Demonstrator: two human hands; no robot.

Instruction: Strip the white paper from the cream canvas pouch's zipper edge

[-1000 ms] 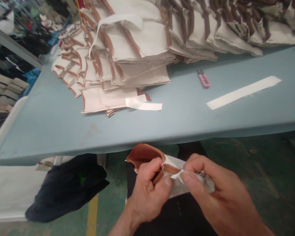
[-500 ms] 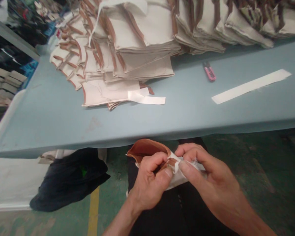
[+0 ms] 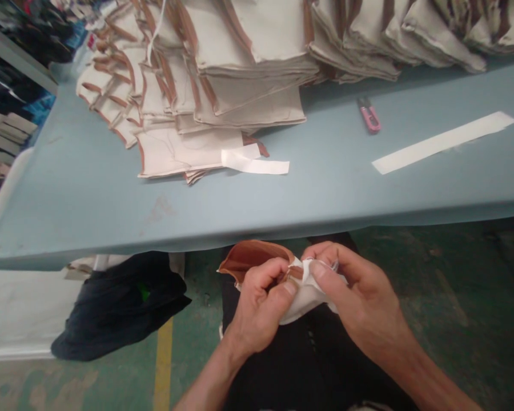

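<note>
Over my lap, in front of the table edge, I hold a small cloth pouch (image 3: 257,254) with a brown lining and an off-white outside. Its mouth gapes toward the left. My left hand (image 3: 263,302) pinches the pouch by its brown-and-white edge between thumb and fingers. Close beside it, my right hand (image 3: 353,282) is closed on the white cloth of the same pouch, thumb on top. The thumbs are a short way apart, with a strip of edge showing between them. What lies under the right fingers is partly hidden.
Stacks of off-white pieces with brown edging (image 3: 257,103) fill the back of the blue-green table (image 3: 325,194). Pink-handled thread snips (image 3: 369,116) and a long white strip (image 3: 445,142) lie at the right. Shorter white strips (image 3: 257,164) rest on the nearest stack. Dark cloth (image 3: 124,308) hangs below left.
My right thumb has shifted slightly up and left along the pouch, and more white cloth shows beneath the hands. Both hands keep their grip. The view has tilted a little.
</note>
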